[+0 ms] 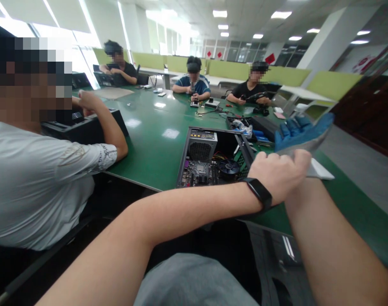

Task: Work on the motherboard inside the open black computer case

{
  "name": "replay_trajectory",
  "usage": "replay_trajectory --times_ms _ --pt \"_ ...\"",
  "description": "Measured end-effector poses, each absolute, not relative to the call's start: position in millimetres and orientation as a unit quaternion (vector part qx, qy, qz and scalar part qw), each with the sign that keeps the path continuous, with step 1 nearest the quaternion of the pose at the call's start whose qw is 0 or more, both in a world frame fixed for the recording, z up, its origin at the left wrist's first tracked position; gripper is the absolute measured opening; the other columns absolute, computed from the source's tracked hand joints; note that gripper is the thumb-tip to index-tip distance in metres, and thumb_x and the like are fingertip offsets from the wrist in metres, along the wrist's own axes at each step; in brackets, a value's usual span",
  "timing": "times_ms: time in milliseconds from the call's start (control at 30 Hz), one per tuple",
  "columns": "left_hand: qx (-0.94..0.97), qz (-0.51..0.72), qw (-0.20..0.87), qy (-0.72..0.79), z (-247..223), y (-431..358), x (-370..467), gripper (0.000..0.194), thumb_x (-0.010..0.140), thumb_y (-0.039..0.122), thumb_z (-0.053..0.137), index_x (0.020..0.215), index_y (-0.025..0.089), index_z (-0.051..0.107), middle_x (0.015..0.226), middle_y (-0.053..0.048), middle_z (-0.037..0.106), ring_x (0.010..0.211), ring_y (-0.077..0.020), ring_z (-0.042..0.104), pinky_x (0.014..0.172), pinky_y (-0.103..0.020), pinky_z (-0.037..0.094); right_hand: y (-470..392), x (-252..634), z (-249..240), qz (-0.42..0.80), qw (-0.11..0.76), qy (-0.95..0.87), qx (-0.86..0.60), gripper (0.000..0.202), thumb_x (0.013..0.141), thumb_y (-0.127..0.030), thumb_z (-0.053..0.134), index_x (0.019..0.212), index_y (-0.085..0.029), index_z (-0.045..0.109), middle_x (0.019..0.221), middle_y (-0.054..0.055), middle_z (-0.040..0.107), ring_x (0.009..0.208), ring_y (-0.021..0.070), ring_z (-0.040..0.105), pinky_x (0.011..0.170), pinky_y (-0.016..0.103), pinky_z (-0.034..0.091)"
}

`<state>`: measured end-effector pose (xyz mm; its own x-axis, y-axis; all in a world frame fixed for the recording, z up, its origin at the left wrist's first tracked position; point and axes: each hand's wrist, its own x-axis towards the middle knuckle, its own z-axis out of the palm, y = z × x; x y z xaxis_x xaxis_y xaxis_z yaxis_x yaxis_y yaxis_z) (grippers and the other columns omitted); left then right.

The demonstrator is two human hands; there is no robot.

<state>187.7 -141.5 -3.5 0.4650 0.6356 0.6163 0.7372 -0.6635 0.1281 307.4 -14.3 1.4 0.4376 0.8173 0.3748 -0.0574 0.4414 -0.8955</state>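
My left hand (pixel 277 172), with a black band on its wrist, reaches across to the right. Its fingers are closed on the cuff of a blue and grey work glove (pixel 304 138). Inside that glove is my right hand (pixel 292 134), raised with its fingers stretched out. Just beyond my left forearm lies an open computer case (pixel 183 163). It holds a power supply (pixel 202 148), a motherboard (pixel 201 168) and a round black fan (pixel 229 167). My forearm hides the case's near edge.
Behind the glove, a black case or tray (pixel 264 127) holds plastic wrapping and blue items. A white flat object (pixel 321 169) lies beside my right wrist. At left, a co-worker (pixel 47 178) leans over another black case (pixel 117 123). Several people sit across the green table (pixel 149 127).
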Motion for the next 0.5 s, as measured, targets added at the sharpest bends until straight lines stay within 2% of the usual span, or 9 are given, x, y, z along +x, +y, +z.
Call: replay_trajectory --times_ms 67,200,367,500 --pt "-0.827 -0.310 -0.020 -0.468 -1.4 -140.5 189.6 0.028 0.098 0.023 0.039 0.122 0.014 0.051 0.095 -0.012 0.070 0.090 -0.0242 0.068 0.078 -0.037 0.047 -16.0 315.3 5.2 0.343 0.736 -0.434 -0.392 0.081 0.089 -0.076 0.004 0.121 -0.028 0.061 0.146 0.009 0.050 0.121 0.0207 0.056 0.097 0.042 0.046" --pt "-0.775 -0.303 -0.220 -0.509 -7.6 -139.0 191.9 0.035 0.100 0.040 0.034 0.120 0.017 0.051 0.103 -0.014 0.072 0.091 -0.0261 0.070 0.078 -0.036 0.051 -19.7 325.9 7.3 0.383 0.735 -0.434 -0.352 0.087 0.084 -0.072 0.002 0.116 -0.022 0.065 0.145 0.017 0.048 0.122 0.0254 0.055 0.094 0.044 0.045" --pt "-0.781 -0.307 -0.254 -0.480 -14.1 -147.8 183.0 0.030 0.098 0.033 0.035 0.117 0.020 0.054 0.115 -0.013 0.070 0.099 -0.0245 0.070 0.082 -0.037 0.054 -29.4 326.5 6.3 0.384 0.747 -0.432 -0.328 0.085 0.084 -0.068 0.005 0.117 -0.018 0.066 0.147 0.019 0.044 0.127 0.0269 0.052 0.093 0.045 0.045" --pt "-0.816 -0.229 -0.284 -0.449 2.0 -153.9 169.8 0.029 0.098 0.032 0.039 0.116 0.018 0.057 0.110 -0.014 0.071 0.094 -0.0233 0.071 0.080 -0.035 0.055 -40.1 318.3 15.6 0.413 0.791 -0.363 -0.268 0.071 0.085 -0.065 0.015 0.090 -0.021 0.071 0.148 0.015 0.046 0.123 0.0264 0.055 0.091 0.045 0.046"
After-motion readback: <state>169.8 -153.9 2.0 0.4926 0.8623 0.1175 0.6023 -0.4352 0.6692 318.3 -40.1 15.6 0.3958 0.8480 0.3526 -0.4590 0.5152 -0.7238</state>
